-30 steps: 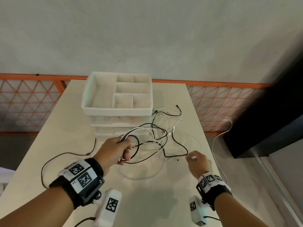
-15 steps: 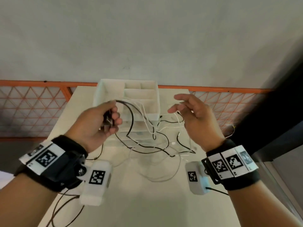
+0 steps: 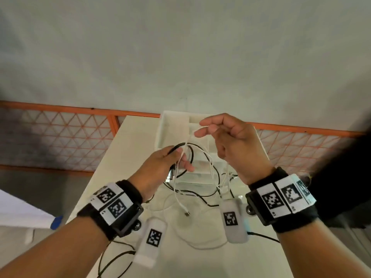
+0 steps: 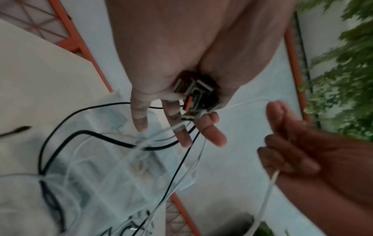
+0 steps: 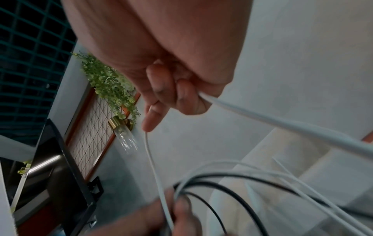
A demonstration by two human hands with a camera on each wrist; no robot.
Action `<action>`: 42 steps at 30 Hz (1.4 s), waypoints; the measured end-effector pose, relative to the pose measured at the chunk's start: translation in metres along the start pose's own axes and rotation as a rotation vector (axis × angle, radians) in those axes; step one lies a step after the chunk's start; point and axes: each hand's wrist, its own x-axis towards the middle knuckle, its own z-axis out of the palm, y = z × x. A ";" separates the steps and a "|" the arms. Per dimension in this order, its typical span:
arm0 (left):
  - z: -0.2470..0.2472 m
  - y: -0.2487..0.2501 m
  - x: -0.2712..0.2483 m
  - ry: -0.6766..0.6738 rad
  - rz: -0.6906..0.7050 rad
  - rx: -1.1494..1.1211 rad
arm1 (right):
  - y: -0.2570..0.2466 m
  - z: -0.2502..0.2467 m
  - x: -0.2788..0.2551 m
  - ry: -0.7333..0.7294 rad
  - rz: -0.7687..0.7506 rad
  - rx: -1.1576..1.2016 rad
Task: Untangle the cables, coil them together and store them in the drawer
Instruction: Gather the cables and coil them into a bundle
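Observation:
My left hand [image 3: 172,161] is raised above the table and grips a bundle of black and white cable loops [image 3: 192,155], with several plugs [image 4: 194,97] bunched in its palm. My right hand [image 3: 220,135] is just right of it and a little higher, pinching a white cable [image 5: 262,118] that runs back to the left hand. More black and white cable [image 3: 208,197] hangs down in loops onto the table [image 3: 128,149]. One white plug [image 3: 187,214] dangles low. The white drawer unit [image 3: 174,129] stands behind the hands, partly hidden.
An orange lattice rail [image 3: 60,133] runs behind the table, with a grey wall above it. A dark cabinet [image 3: 345,177] stands to the right. A black cable [image 3: 114,261] trails over the table's near left. Something blue [image 3: 56,222] lies beyond the left edge.
Both hands rose from the table with the cables. The right hand moved up and left towards the left hand and now pinches a white cable. The view tilted up.

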 end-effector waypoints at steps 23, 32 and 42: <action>-0.014 -0.023 -0.006 -0.207 -0.211 -0.576 | -0.005 -0.019 0.017 0.396 -0.179 0.053; -0.053 0.041 0.003 -0.082 0.082 -0.488 | 0.183 -0.068 -0.061 0.040 0.926 -0.907; -0.029 -0.015 0.003 -0.024 -0.240 -0.059 | 0.039 -0.060 0.003 0.450 0.206 -0.227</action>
